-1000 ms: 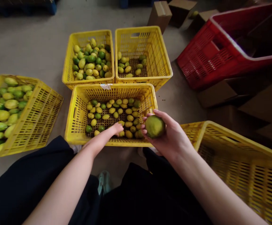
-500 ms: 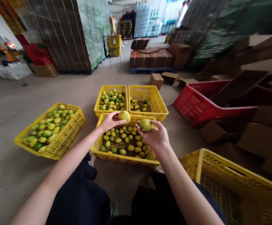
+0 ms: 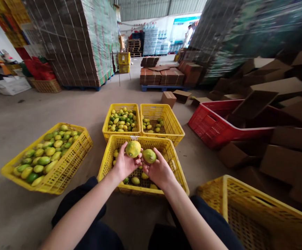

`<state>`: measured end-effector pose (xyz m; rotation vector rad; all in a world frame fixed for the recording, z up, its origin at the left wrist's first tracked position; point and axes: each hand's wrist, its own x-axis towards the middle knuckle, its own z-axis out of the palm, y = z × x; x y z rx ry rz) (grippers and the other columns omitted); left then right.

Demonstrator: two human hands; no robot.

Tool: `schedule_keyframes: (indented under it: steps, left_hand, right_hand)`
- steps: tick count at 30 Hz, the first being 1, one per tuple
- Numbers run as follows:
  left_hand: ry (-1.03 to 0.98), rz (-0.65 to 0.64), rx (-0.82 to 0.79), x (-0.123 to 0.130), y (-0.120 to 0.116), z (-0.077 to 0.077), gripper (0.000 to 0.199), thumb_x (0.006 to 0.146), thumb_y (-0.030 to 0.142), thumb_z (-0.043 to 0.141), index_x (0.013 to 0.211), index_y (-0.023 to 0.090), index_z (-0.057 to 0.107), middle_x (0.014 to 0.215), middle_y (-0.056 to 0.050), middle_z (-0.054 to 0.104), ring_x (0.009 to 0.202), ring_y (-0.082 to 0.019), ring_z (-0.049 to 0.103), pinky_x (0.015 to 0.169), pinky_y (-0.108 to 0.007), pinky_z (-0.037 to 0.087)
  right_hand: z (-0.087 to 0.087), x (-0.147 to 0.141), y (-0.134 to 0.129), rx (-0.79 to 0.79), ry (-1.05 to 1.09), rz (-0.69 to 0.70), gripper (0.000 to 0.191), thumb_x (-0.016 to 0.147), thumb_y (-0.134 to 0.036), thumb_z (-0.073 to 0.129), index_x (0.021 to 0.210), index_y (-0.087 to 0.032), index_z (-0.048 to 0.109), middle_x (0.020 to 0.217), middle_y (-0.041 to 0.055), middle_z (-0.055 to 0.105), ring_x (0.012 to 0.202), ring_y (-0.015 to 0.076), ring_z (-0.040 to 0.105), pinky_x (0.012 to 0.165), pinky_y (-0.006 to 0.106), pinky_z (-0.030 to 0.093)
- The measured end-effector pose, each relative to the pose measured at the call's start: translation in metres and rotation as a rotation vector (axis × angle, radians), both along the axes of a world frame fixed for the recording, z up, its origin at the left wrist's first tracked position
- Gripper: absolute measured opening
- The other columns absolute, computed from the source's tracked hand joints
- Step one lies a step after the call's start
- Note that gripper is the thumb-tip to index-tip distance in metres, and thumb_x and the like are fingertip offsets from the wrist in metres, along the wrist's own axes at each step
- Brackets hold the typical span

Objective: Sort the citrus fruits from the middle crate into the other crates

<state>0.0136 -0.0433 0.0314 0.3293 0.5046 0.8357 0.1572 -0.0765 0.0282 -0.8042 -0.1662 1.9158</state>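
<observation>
My left hand [image 3: 126, 165] holds a yellow-green lemon [image 3: 133, 149], palm turned up beneath it. A greener lemon [image 3: 149, 156] rests in the fingers of my right hand [image 3: 161, 170]. Both hands are close together above the near yellow crate [image 3: 178, 166], which has loose lemons on its bottom, partly hidden by my hands and forearms. Behind it stand two more yellow crates: the left one [image 3: 104, 126] has a thick layer of yellow and green fruit, the right one [image 3: 175, 130] only a few pieces. A tilted crate [image 3: 70, 166] full of fruit is at the left.
A large yellow crate [image 3: 225, 194] stands at the lower right. Beyond it are a red crate [image 3: 205, 123] and a heap of cardboard boxes [image 3: 283, 159]. Flattened cartons on a blue pallet [image 3: 151, 88] and wrapped stacks stand farther back, with a person [image 3: 188, 35] in the distance.
Both hands have moved closer together, each still with its lemon. My left hand has turned palm up. The view has tilted upward, so more of the back wall and roof shows.
</observation>
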Motion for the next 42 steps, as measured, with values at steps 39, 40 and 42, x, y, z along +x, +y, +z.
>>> schedule_keyframes:
  steps: [39, 40, 42]
  left_hand:
    - [0.713, 0.353, 0.942, -0.017, -0.011, 0.014, 0.048, 0.063, 0.023, 0.08, 0.108, 0.023, 0.063, 0.119, -0.007, 0.059, 0.114, -0.026, 0.053, 0.102, -0.036, 0.037]
    - [0.704, 0.359, 0.937, -0.017, -0.012, 0.014, 0.047, 0.063, 0.022, 0.08, 0.107, 0.023, 0.064, 0.117, -0.007, 0.06, 0.114, -0.026, 0.054, 0.102, -0.036, 0.037]
    - [0.68, 0.383, 0.924, -0.016, -0.012, 0.014, 0.045, 0.06, 0.022, 0.081, 0.102, 0.022, 0.065, 0.114, -0.007, 0.06, 0.113, -0.026, 0.054, 0.102, -0.037, 0.037]
  right_hand:
    - [0.011, -0.011, -0.02, 0.737, -1.026, -0.468, 0.048, 0.062, -0.016, 0.08, 0.106, -0.029, 0.064, 0.112, 0.0022, 0.064, 0.108, 0.0207, 0.057, 0.094, 0.033, 0.047]
    - [0.012, -0.012, -0.021, 0.735, -1.028, -0.472, 0.047, 0.062, -0.015, 0.08, 0.104, -0.028, 0.065, 0.112, 0.0029, 0.064, 0.108, 0.0211, 0.057, 0.094, 0.033, 0.047]
    - [0.014, -0.013, -0.022, 0.731, -1.021, -0.488, 0.046, 0.06, -0.013, 0.079, 0.102, -0.026, 0.067, 0.11, 0.004, 0.064, 0.107, 0.0221, 0.058, 0.095, 0.035, 0.047]
